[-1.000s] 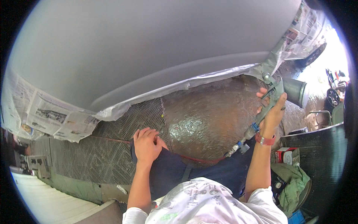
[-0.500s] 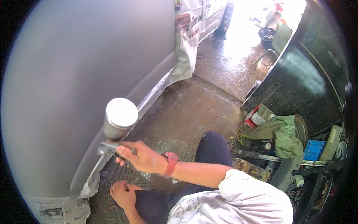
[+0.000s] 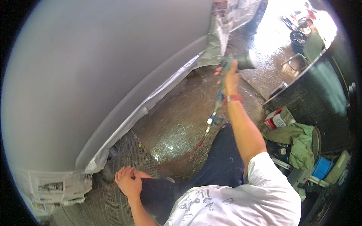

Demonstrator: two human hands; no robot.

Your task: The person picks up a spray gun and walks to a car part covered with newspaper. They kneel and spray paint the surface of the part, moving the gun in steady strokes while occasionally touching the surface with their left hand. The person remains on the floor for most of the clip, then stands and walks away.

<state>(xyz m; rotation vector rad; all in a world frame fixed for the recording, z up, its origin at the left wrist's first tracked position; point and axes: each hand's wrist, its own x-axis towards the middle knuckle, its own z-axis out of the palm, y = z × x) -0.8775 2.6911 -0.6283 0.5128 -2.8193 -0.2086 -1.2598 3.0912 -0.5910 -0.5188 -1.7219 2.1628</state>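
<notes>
My right hand (image 3: 231,81), with a red watch at the wrist, is wrapped round the handle of a spray gun (image 3: 225,68). The gun's paint cup (image 3: 244,60) tips sideways, its white lid facing right. From the handle a fitting with a small gauge runs down to a red air hose (image 3: 198,146). To the left curves a large matte grey car body panel (image 3: 102,75); the gun is near its far lower end, apart from it. My left hand (image 3: 129,182) lies on my left knee with its fingers out and nothing in them.
Plastic masking (image 3: 215,52) and newspaper (image 3: 51,186) edge the panel. The concrete floor (image 3: 177,109) looks wet. At right stand a black curved panel (image 3: 313,88), a red and white can (image 3: 277,118), a green cloth (image 3: 301,145) and a blue crate (image 3: 323,167). A chair (image 3: 313,49) stands farther back.
My right hand has carried the spray gun away from me and to the right, and the cup has gone from upright to tilted. The view has shifted; my left hand stays on the knee.
</notes>
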